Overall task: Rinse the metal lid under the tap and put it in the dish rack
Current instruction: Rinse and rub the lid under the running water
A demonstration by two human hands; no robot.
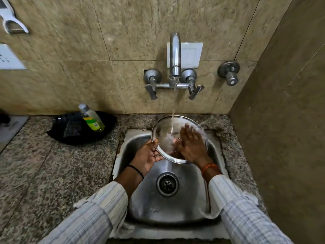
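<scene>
A round metal lid (163,131) is tilted over the steel sink (175,205), directly under the running tap (175,55). Water falls onto the lid's middle and splashes. My left hand (146,155) grips the lid's lower left rim from beneath. My right hand (190,143) lies flat on the lid's face with its fingers spread, covering the right part of the lid. No dish rack is in view.
A black tray (70,132) with a soap bottle (92,118) sits on the granite counter left of the sink. Two tap handles and a separate valve (228,73) stick out from the tiled wall. A side wall stands close on the right.
</scene>
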